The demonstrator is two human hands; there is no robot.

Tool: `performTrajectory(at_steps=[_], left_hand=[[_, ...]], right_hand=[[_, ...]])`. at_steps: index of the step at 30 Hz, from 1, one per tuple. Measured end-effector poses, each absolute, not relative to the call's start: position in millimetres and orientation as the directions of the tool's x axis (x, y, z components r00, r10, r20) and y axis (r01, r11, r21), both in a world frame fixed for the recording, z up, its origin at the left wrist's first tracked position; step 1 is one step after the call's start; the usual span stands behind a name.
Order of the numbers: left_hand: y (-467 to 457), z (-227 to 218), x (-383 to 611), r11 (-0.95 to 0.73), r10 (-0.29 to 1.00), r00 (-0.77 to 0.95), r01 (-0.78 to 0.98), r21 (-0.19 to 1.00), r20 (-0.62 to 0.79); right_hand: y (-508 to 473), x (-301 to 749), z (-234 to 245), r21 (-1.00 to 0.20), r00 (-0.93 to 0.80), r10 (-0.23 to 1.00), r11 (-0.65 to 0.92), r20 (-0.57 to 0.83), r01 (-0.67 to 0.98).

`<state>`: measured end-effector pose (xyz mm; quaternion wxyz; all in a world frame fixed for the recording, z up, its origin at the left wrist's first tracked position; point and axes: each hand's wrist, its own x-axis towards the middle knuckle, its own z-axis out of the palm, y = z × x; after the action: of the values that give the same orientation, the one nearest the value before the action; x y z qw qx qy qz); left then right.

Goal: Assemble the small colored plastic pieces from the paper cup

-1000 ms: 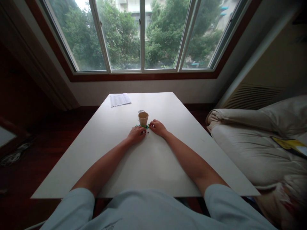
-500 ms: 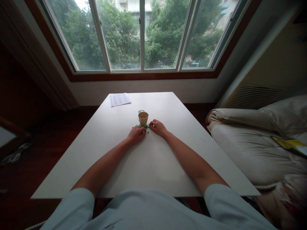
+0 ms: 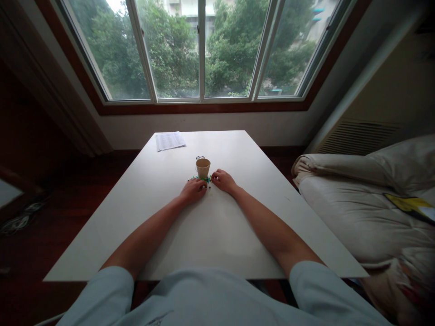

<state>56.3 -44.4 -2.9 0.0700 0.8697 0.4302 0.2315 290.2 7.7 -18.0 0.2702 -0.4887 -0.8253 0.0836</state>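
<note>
The left hand point(image 3: 194, 190) covers part of the small coloured pieces point(image 3: 208, 179); their individual shapes are too small to resolve. Whether either that hand or the right hand point(image 3: 224, 180) grips a piece cannot be determined. The cup point(image 3: 203, 170) obstructs part of the thin dark loop point(image 3: 200, 156) behind it. Print on the papers point(image 3: 170, 141) is illegible. Picture edges truncate the window point(image 3: 227, 59) and cushioned seat point(image 3: 340, 203).

No txt/nos. can be read; print point(image 3: 170, 140) on papers point(image 3: 171, 143) can't be made out (too sm.), ditto dk. mark point(image 3: 160, 318) on shirt point(image 3: 217, 296).
</note>
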Motion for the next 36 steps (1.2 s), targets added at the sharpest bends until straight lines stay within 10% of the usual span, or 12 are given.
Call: performTrajectory(at_steps=[36], left_hand=[[-43.1,-5.1,56.1,-0.630,0.773,0.527,0.704,0.329,0.352]], right_hand=[[6.5,289.5,-14.6,-0.433,-0.360,0.873,0.478,0.328,0.764]])
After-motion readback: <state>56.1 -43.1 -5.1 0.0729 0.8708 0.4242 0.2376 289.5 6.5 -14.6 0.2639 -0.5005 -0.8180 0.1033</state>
